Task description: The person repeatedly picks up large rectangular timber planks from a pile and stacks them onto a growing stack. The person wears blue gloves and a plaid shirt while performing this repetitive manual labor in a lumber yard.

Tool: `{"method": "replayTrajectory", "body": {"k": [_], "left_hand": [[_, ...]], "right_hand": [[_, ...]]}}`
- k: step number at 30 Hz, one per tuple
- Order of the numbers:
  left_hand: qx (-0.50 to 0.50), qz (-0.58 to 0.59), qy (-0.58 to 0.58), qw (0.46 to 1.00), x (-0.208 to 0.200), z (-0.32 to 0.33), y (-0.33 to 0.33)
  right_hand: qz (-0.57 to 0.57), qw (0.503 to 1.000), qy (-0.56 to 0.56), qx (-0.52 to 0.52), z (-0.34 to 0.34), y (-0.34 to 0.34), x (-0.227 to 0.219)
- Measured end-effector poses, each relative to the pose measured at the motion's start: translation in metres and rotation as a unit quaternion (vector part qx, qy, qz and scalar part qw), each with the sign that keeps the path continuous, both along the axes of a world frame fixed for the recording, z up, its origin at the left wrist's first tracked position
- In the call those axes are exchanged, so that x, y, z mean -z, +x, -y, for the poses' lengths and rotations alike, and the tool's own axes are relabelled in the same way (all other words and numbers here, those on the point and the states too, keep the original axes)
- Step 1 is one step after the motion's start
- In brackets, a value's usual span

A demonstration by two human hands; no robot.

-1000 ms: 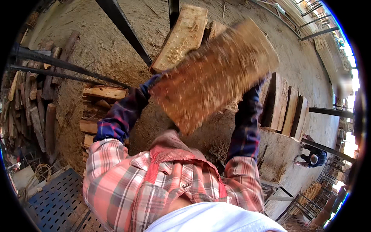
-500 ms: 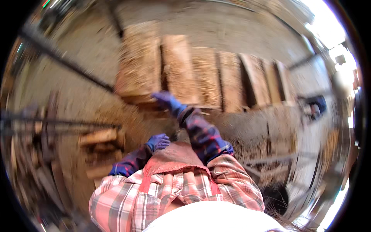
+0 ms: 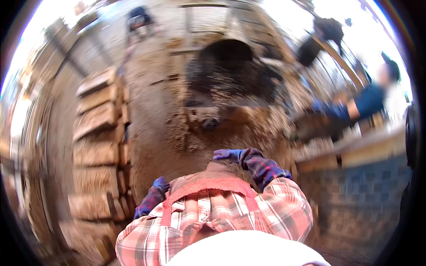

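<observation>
My left hand (image 3: 160,184), in a blue-purple glove, hangs low beside the red apron (image 3: 213,177). Its fingers are blurred and partly turned away, so I cannot tell how they are held; no object shows in it. In front of the apron is my right hand (image 3: 228,155), gloved the same way. Its fingers stretch out toward the left and appear to hold nothing. Both forearms wear dark plaid sleeve covers. Ahead of the hands, dirt and wood chips (image 3: 195,144) cover the ground, smeared by motion.
A row of thick wooden blocks (image 3: 95,153) runs along the left. A dark round-topped machine or barrel (image 3: 226,66) stands ahead. One person (image 3: 370,102) in dark blue is at the right; another (image 3: 140,20) crouches far left. A wood-edged bench (image 3: 355,155) lies to the right.
The view has swung to the right, putting the wooden blocks on my left. My right hand has left the block edge and drawn back near the apron. The dark machine has come into view.
</observation>
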State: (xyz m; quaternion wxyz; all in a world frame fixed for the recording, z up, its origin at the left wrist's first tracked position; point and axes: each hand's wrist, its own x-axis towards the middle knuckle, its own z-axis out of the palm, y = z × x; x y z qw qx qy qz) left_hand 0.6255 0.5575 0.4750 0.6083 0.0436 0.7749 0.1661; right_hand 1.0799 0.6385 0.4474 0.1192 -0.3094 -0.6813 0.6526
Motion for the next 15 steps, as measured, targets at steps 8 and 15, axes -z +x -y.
{"method": "replayTrajectory", "body": {"k": [8,15], "left_hand": [[0.296,0.233,0.152,0.914,0.015,-0.202,0.425],[0.501,0.163,0.2,0.826,-0.011,-0.224,0.505]], "right_hand": [[-0.14,0.766,-0.439,0.449,0.067,0.241,0.035],[-0.239,0.67,-0.403,0.576,0.054,0.264,0.034]]}}
